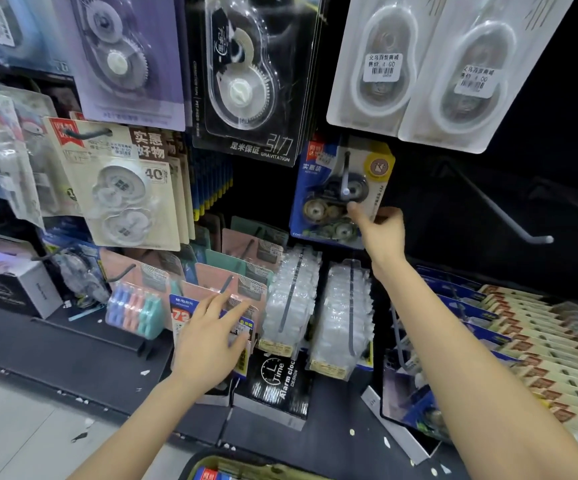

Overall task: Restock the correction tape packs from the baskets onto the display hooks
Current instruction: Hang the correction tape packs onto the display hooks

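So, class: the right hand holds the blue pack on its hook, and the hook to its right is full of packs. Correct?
Not quite. The head view shows the right hand holding the blue pack on its hook, but the hook to its right is bare.

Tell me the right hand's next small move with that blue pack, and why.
Probably slide the blue pack further back along its hook, then release. The hook's rod and tip already show in front of the card, so it looks threaded, while the right hand pinches its lower right edge.
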A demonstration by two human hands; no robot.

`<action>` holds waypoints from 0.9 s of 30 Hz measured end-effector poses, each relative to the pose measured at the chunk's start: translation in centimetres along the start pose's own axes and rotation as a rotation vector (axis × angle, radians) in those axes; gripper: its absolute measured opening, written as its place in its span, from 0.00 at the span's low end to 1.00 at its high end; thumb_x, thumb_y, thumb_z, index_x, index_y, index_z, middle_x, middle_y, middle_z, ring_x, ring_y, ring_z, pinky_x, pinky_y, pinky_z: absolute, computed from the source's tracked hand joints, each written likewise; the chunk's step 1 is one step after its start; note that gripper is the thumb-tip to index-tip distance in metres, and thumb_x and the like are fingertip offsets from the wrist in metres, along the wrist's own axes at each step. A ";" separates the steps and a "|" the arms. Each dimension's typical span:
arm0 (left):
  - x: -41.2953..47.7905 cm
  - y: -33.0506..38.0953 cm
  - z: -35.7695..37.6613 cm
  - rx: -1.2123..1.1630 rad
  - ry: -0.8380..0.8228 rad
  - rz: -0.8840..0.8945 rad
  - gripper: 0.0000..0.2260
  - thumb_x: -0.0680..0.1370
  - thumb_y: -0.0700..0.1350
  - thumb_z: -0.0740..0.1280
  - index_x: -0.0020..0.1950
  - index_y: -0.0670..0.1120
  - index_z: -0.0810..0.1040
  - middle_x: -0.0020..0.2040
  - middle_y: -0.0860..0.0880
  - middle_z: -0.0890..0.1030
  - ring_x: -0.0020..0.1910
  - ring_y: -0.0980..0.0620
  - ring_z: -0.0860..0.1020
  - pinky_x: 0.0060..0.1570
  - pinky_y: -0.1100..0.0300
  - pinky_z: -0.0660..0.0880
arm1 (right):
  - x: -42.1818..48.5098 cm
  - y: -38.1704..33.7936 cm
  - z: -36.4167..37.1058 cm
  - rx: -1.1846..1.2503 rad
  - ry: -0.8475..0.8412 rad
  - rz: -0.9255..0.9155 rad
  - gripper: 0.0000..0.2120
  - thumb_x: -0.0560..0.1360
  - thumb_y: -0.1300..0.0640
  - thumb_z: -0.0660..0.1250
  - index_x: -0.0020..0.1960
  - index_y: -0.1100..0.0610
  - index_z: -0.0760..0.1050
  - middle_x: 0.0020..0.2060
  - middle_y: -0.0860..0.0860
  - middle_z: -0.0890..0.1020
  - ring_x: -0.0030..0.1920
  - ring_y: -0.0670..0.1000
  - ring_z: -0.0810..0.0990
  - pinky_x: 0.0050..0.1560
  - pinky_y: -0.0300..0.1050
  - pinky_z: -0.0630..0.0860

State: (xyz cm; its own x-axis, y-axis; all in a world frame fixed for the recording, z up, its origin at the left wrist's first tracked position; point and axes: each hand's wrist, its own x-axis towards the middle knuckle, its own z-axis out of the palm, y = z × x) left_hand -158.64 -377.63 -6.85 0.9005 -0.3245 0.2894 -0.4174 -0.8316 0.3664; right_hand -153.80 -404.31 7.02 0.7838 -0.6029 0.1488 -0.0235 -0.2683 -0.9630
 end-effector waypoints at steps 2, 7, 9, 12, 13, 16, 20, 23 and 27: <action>0.1 0.3 -0.4 0.002 0.045 0.013 0.20 0.71 0.49 0.67 0.62 0.46 0.82 0.62 0.39 0.79 0.61 0.35 0.77 0.52 0.37 0.78 | -2.0 0.2 -1.6 -0.086 0.013 -0.010 0.25 0.73 0.42 0.72 0.59 0.56 0.68 0.50 0.50 0.76 0.51 0.50 0.76 0.50 0.44 0.72; -1.9 0.7 -0.4 0.010 0.170 0.020 0.19 0.71 0.41 0.71 0.62 0.40 0.79 0.64 0.33 0.76 0.61 0.30 0.74 0.58 0.36 0.74 | -11.1 3.3 -7.6 -0.214 -0.053 -0.084 0.14 0.77 0.48 0.69 0.56 0.54 0.72 0.46 0.46 0.77 0.46 0.43 0.76 0.46 0.35 0.72; -3.8 0.3 -0.3 0.007 0.208 0.021 0.17 0.73 0.41 0.67 0.61 0.38 0.77 0.64 0.34 0.75 0.60 0.32 0.75 0.55 0.39 0.75 | -15.4 6.1 -10.2 -0.266 -0.118 -0.088 0.07 0.77 0.54 0.70 0.50 0.53 0.73 0.43 0.45 0.78 0.44 0.43 0.77 0.45 0.34 0.72; -7.1 -0.5 0.2 0.027 0.178 0.068 0.16 0.75 0.43 0.62 0.59 0.36 0.77 0.59 0.35 0.77 0.54 0.34 0.77 0.49 0.42 0.76 | -20.9 12.5 -13.7 -0.471 -0.218 0.031 0.06 0.76 0.56 0.71 0.44 0.50 0.73 0.41 0.47 0.81 0.44 0.49 0.80 0.47 0.44 0.74; -8.3 -0.8 0.6 0.030 0.141 0.067 0.16 0.75 0.43 0.62 0.59 0.36 0.78 0.58 0.34 0.78 0.53 0.34 0.78 0.48 0.42 0.77 | -22.4 14.9 -14.8 -0.570 -0.260 0.083 0.06 0.75 0.56 0.71 0.45 0.51 0.74 0.42 0.48 0.81 0.46 0.51 0.81 0.47 0.46 0.73; -12.8 -2.2 2.3 0.046 -0.042 0.010 0.21 0.77 0.50 0.59 0.58 0.35 0.80 0.57 0.34 0.80 0.54 0.32 0.79 0.51 0.40 0.78 | -25.9 20.5 -17.5 -0.839 -0.339 0.270 0.11 0.76 0.52 0.71 0.54 0.56 0.76 0.49 0.54 0.82 0.54 0.56 0.80 0.51 0.47 0.72; -18.9 -3.0 4.9 -0.009 -0.257 -0.156 0.28 0.77 0.55 0.59 0.61 0.31 0.77 0.56 0.31 0.80 0.53 0.30 0.79 0.53 0.37 0.76 | -28.8 23.4 -19.6 -1.099 -0.368 0.299 0.19 0.76 0.50 0.69 0.62 0.61 0.75 0.56 0.58 0.80 0.61 0.59 0.75 0.58 0.49 0.69; -22.3 -2.8 6.4 -0.056 -0.367 -0.313 0.26 0.81 0.49 0.64 0.72 0.33 0.68 0.65 0.32 0.75 0.64 0.31 0.73 0.63 0.40 0.69 | -30.5 23.5 -20.5 -1.138 -0.305 0.279 0.21 0.76 0.49 0.69 0.63 0.61 0.76 0.56 0.59 0.79 0.58 0.61 0.76 0.55 0.51 0.71; -24.0 -2.6 6.9 -0.111 -0.446 -0.377 0.32 0.81 0.50 0.65 0.79 0.39 0.55 0.75 0.36 0.64 0.70 0.34 0.67 0.65 0.41 0.66 | -33.0 22.4 -20.8 -1.102 -0.330 -0.087 0.18 0.71 0.38 0.69 0.45 0.53 0.84 0.42 0.50 0.85 0.46 0.57 0.83 0.42 0.47 0.78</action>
State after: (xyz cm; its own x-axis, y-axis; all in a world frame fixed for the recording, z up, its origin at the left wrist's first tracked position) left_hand -178.32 -370.80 -20.86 0.9432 -0.1938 -0.2697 -0.0471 -0.8820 0.4689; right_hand -193.11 -406.05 -14.80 0.9296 -0.3683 -0.0171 -0.3635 -0.9078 -0.2091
